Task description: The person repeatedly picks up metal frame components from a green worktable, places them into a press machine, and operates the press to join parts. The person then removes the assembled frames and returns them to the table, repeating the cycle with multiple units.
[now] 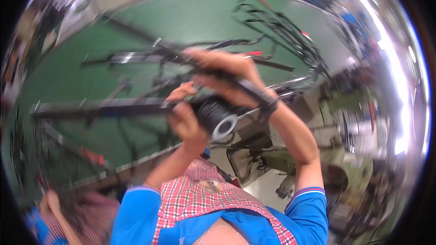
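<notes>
Left hand (186, 120) grips black cylinder (218, 117), lower-right.

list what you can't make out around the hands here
- Head view: right hand fingertips, blurred and wrapped over dark rods.
- Left hand palm side, turned away; its grip on the black cylinder is hidden.
- Black frame parts on the green table: motion blur hides their shape.

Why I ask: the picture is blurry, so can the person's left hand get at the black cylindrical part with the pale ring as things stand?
Probably yes. The left hand already lies right beside the black cylindrical part, apparently touching its side, with nothing between them. The right hand grips the dark frame above, leaving that side free.
</notes>
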Tool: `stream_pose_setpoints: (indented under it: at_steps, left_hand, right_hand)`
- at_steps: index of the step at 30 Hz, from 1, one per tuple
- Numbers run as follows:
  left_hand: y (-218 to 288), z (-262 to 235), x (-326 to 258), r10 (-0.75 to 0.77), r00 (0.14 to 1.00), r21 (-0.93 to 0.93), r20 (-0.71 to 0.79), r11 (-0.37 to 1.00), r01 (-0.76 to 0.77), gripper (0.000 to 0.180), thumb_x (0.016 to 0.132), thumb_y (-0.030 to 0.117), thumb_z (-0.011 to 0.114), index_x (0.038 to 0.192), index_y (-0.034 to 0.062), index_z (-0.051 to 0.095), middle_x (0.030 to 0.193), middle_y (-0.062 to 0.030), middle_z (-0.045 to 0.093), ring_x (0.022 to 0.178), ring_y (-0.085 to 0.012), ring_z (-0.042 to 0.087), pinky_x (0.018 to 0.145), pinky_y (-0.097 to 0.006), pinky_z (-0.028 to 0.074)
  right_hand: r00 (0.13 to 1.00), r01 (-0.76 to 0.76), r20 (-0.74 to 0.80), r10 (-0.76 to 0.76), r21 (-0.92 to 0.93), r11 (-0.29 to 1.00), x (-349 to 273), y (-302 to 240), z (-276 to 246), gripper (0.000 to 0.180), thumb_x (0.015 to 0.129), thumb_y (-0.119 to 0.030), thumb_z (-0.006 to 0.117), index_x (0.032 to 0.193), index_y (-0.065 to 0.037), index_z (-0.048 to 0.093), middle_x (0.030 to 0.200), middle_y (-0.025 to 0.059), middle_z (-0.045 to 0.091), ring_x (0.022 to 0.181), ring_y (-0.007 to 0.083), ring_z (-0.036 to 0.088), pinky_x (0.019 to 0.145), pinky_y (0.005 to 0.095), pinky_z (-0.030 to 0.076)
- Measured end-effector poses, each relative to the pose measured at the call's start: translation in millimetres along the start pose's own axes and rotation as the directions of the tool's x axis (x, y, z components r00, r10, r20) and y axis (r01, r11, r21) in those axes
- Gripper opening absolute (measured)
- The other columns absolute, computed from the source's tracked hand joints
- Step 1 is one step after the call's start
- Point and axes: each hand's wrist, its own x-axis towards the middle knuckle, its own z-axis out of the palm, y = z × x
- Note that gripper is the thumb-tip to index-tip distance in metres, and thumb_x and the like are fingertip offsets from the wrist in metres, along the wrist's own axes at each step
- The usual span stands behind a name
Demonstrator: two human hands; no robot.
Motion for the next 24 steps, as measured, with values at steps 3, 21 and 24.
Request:
stream_pose_setpoints:
  at_steps: [3,21,24]
  left_hand:
    - [69,-18,17,0.046,0.918,-0.4,0.394,0.908,0.126,0.042,0.101,0.04,0.035,0.111,0.0023,0.052,0.103,-0.0122,0.058,0.096,-0.0208,0.056,0.083,-0.039,0.049]
    - [361,-80,-46,-0.248,0.312,-0.214,0.917,0.355,0.91,0.04,0.1,0.034,0.042,0.11,-0.0039,0.048,0.105,-0.014,0.055,0.094,-0.0215,0.057,0.084,-0.035,0.051]
    - [344,-87,-103,-0.649,0.321,0.074,0.69,0.505,0.86,0.038,0.098,0.039,0.046,0.1,0.0017,0.054,0.085,-0.0086,0.061,0.077,-0.016,0.061,0.068,-0.028,0.051]
  right_hand:
    - [0.99,0.093,-0.111,-0.091,0.011,0.996,-1,-57,48,0.041,0.08,-0.003,0.065,0.121,-0.006,0.06,0.078,0.0113,0.063,0.073,0.0146,0.061,0.069,0.03,0.05]
    - [0.751,-0.172,-0.629,-0.202,-0.481,0.86,-140,-405,187,0.058,0.076,-0.008,0.067,0.127,0.01,0.045,0.07,0.0182,0.06,0.06,0.0298,0.063,0.057,0.0361,0.05]
    - [0.605,-0.512,-0.794,0.053,-0.337,0.79,-216,-395,209,0.056,0.083,-0.013,0.063,0.132,0.005,0.042,0.077,0.021,0.062,0.067,0.0262,0.066,0.063,0.0328,0.051]
